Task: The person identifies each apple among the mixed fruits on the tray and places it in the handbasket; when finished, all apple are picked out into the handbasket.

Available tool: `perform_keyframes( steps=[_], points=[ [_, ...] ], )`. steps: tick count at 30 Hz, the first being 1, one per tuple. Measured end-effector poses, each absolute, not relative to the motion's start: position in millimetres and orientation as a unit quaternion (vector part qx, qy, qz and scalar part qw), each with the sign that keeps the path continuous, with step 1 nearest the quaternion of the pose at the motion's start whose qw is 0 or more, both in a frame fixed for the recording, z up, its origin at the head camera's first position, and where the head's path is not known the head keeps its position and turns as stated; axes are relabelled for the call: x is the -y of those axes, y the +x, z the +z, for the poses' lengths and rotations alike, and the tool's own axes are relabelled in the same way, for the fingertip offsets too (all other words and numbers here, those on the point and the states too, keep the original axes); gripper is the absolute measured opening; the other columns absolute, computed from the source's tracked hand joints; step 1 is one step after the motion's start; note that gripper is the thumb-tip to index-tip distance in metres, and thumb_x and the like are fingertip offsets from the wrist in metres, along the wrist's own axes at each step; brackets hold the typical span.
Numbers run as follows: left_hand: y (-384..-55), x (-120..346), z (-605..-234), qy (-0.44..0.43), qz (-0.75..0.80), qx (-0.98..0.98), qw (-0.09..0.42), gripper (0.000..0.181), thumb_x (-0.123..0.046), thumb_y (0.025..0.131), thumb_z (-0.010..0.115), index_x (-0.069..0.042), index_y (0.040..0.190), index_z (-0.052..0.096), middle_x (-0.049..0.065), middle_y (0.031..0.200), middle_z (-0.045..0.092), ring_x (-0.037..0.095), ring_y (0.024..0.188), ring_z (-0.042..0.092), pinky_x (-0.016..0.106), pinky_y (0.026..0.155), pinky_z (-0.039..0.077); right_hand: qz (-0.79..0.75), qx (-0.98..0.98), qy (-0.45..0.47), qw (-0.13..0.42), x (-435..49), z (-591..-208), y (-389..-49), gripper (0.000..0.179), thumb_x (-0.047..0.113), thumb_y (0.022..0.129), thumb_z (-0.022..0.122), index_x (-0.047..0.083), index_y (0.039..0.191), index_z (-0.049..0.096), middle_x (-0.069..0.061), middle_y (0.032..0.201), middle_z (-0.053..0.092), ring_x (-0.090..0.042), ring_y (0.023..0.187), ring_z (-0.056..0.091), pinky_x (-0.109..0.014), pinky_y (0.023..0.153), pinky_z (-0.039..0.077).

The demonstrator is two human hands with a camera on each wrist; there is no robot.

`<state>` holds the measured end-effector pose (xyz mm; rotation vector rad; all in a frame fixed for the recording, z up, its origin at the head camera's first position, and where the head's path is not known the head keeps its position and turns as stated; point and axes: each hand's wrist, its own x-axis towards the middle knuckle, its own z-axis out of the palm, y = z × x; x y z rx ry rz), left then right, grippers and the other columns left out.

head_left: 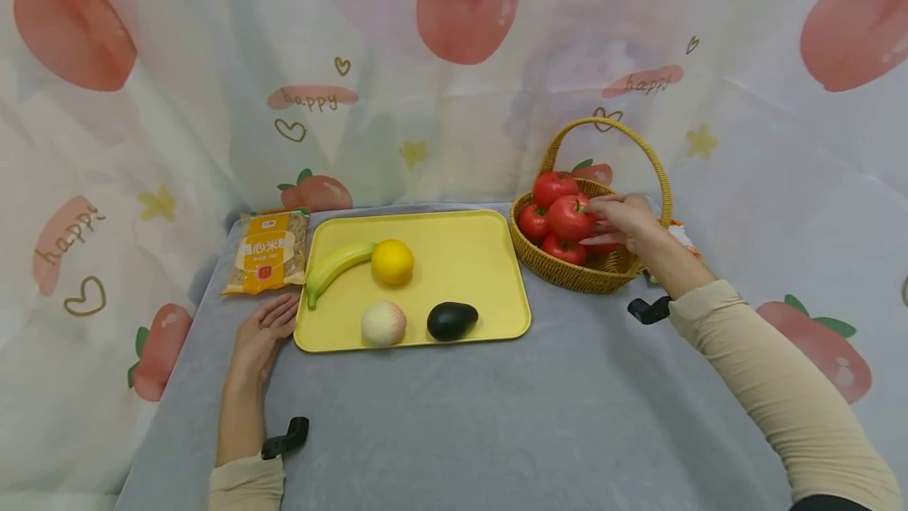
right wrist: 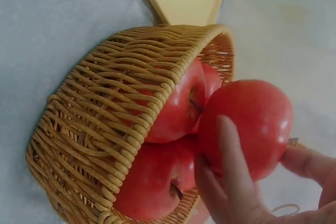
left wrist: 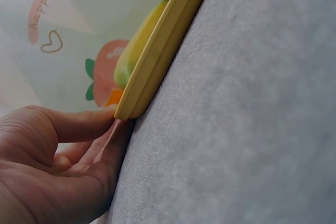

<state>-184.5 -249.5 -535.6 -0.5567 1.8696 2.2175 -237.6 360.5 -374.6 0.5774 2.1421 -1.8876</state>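
My right hand (head_left: 627, 219) grips a red apple (right wrist: 252, 124) at the basket's mouth, thumb on one side and fingers on the other. Below it, several more red apples (right wrist: 149, 184) lie in the wicker basket (right wrist: 89, 129), whose tall handle arches over them. At the left end of the yellow tray (head_left: 454, 259), my left hand (head_left: 262, 333) holds the near corner between thumb and fingers, as the left wrist view shows. On the tray lie a banana (head_left: 336, 266), a yellow round fruit (head_left: 392, 262), a pale peach (head_left: 384, 324) and a dark avocado (head_left: 452, 321).
An orange-and-clear snack bag (head_left: 268, 252) lies beside the tray's far left corner. Behind the basket's right side another packet (head_left: 684, 239) partly shows. Grey cloth (head_left: 482, 432) covers the table, and a printed curtain (head_left: 454, 124) hangs behind it.
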Motion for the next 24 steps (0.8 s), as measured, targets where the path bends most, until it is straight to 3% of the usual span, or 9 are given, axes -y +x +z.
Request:
perform_keyframes(
  steps=[6, 10, 16, 20, 24],
  points=[
    [-184.4, 246.4, -533.4, -0.186, 0.753, -0.624, 0.094, 0.068, 0.008, 0.098, 0.063, -0.009, 0.160, 0.040, 0.011, 0.162, 0.046, 0.008, 0.132, 0.059, 0.018, 0.095, 0.051, -0.617, -0.748, 0.222, 0.100, -363.2, -370.6, -234.9, 0.057, 0.013, 0.107, 0.052, -0.001, 0.159, 0.033, -0.015, 0.135, 0.041, -0.037, 0.132, 0.047, -0.046, 0.083, 0.061],
    [-184.3, 245.4, -532.8, -0.186, 0.760, -0.615, 0.092, 0.068, 0.010, 0.097, 0.063, -0.008, 0.159, 0.042, 0.009, 0.159, 0.049, 0.007, 0.128, 0.061, 0.018, 0.094, 0.053, -0.603, -0.761, 0.223, 0.085, -363.7, -371.4, -233.9, 0.054, 0.010, 0.108, 0.048, -0.003, 0.158, 0.033, -0.021, 0.148, 0.036, -0.042, 0.137, 0.043, -0.048, 0.083, 0.060],
    [-181.6, 247.3, -527.1, -0.202, 0.764, -0.605, 0.094, 0.070, 0.011, 0.097, 0.063, -0.009, 0.160, 0.041, 0.007, 0.158, 0.051, 0.008, 0.129, 0.061, 0.020, 0.094, 0.053, -0.533, -0.814, 0.226, 0.049, -360.4, -374.6, -235.6, 0.051, 0.009, 0.106, 0.048, -0.003, 0.154, 0.041, -0.023, 0.154, 0.035, -0.034, 0.129, 0.045, -0.048, 0.098, 0.055],
    [-179.9, 247.3, -520.1, -0.215, 0.765, -0.600, 0.098, 0.066, 0.006, 0.101, 0.060, -0.011, 0.161, 0.039, 0.007, 0.159, 0.049, 0.007, 0.126, 0.062, 0.020, 0.094, 0.054, -0.503, -0.837, 0.214, 0.025, -359.9, -376.1, -235.6, 0.053, 0.008, 0.102, 0.043, -0.003, 0.154, 0.043, -0.022, 0.152, 0.038, -0.029, 0.118, 0.043, -0.039, 0.094, 0.046],
    [-178.5, 246.2, -509.8, -0.204, 0.763, -0.608, 0.086, 0.059, -0.002, 0.104, 0.059, -0.009, 0.160, 0.039, 0.009, 0.156, 0.051, 0.010, 0.125, 0.063, 0.023, 0.096, 0.054, -0.454, -0.870, 0.191, -0.038, -358.2, -377.5, -231.4, 0.054, 0.012, 0.099, 0.043, -0.004, 0.151, 0.047, -0.026, 0.147, 0.046, -0.033, 0.120, 0.045, -0.038, 0.092, 0.043]
  ],
)
